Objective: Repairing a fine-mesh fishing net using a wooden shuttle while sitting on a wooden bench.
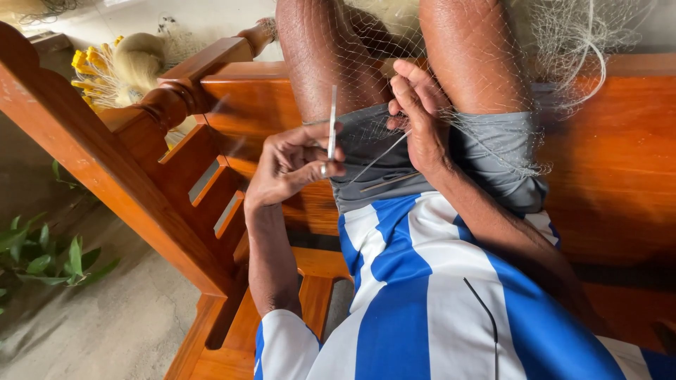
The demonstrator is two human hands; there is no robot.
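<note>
My left hand [292, 163] is closed around a slim flat silvery netting needle [332, 124] that stands upright above my lap. My right hand [415, 105] pinches the fine pale fishing net [493, 134] between my knees, fingers bunched on the mesh. A thin thread [377, 158] runs taut from the right hand down toward the left. The net drapes over both bare legs and grey shorts [384, 158]. I sit on a wooden bench in a blue and white striped shirt.
The orange-brown wooden bench [612, 162] has a turned armrest [169, 98] and slats on the left. A bundle of net with yellow floats [116, 70] lies behind the armrest. Green leafy plants [42, 257] grow by the concrete floor at the left.
</note>
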